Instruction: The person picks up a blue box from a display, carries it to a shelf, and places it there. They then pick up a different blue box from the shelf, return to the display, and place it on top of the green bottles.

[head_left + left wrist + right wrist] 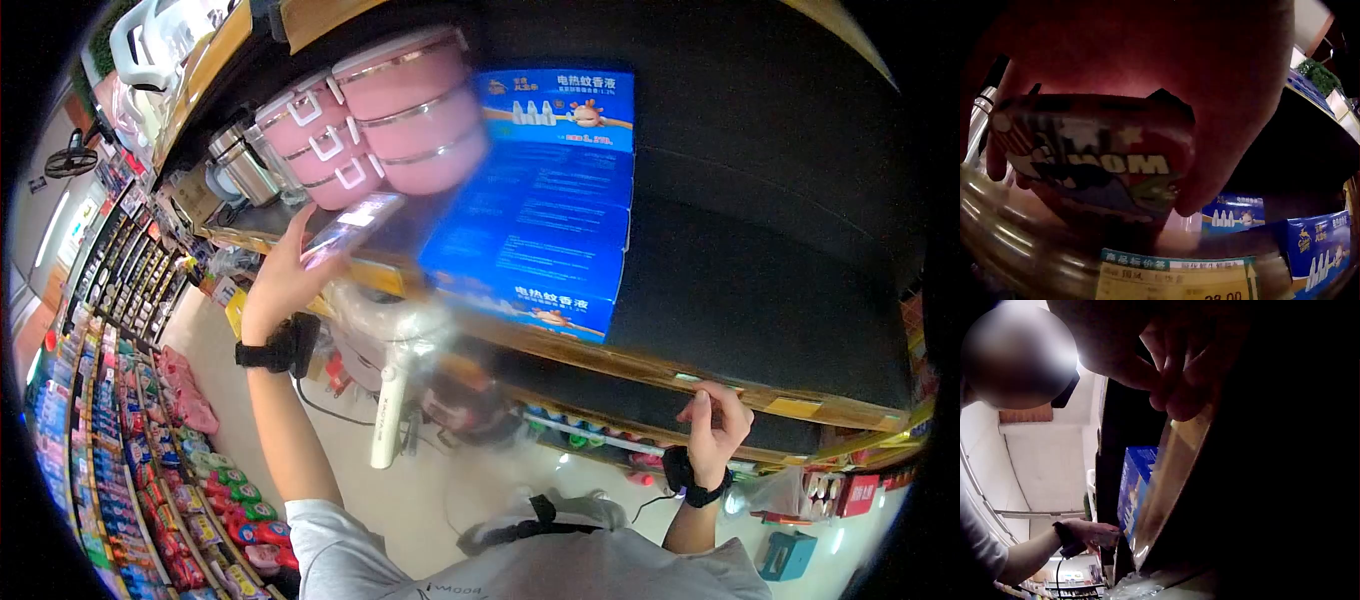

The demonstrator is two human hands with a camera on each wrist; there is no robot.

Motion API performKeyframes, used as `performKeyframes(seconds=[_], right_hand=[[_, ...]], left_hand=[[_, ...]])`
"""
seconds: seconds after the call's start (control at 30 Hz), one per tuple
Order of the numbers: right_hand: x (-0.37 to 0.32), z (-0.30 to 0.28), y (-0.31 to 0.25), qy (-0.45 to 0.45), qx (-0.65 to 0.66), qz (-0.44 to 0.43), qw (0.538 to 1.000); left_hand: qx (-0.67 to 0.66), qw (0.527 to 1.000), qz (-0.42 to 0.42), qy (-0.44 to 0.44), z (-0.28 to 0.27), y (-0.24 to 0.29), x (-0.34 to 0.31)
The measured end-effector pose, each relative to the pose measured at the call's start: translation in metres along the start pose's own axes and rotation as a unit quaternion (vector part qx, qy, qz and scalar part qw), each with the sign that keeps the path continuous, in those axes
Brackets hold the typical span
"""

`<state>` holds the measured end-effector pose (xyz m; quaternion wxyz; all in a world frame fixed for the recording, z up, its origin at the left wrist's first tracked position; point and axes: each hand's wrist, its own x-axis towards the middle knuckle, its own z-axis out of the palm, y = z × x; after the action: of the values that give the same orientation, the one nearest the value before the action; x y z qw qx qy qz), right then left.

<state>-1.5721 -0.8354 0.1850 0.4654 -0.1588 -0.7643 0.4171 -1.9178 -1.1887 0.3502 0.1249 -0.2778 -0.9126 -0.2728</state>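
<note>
My left hand (285,275) grips a phone (352,230) at the shelf's front edge, its lit screen facing up in the head view. In the left wrist view the phone's patterned case (1104,165) shows, with fingers along both sides. Just beyond the phone stand pink tiered lunch boxes (420,115) with white clasps. To their right, blue mosquito-liquid boxes (545,225) stand on the black shelf. Far to the right, my right hand (718,425) is at the front edge, fingers loosely bent and fingertips together; it holds nothing visible.
A yellow price label (1179,281) hangs on the shelf edge below the phone. Metal flasks (245,170) stand left of the lunch boxes. Under the edge is a white handle-shaped appliance (388,420), partly wrapped in clear plastic. Shelves of packaged goods (150,470) line the left side.
</note>
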Motion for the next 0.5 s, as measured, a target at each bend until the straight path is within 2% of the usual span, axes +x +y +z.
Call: performKeyframes(seconds=[0.23, 0.33, 0.43, 0.5], right_hand=[[-0.002, 0.006, 0.003, 0.034, 0.011, 0.002, 0.999], [-0.003, 0.008, 0.004, 0.047, 0.007, 0.007, 0.999], [-0.004, 0.008, 0.006, 0.051, 0.013, 0.011, 0.999], [-0.003, 0.009, 0.006, 0.052, 0.015, 0.021, 0.998]], left_hand=[[0.0, 1.0, 0.022, 0.009, 0.002, -0.004, -0.005], [-0.017, 0.999, -0.017, -0.04, -0.005, 0.012, -0.005], [0.166, 0.983, 0.03, 0.067, -0.004, 0.037, -0.017], [0.109, 0.973, 0.042, 0.2, 0.006, 0.057, -0.022]])
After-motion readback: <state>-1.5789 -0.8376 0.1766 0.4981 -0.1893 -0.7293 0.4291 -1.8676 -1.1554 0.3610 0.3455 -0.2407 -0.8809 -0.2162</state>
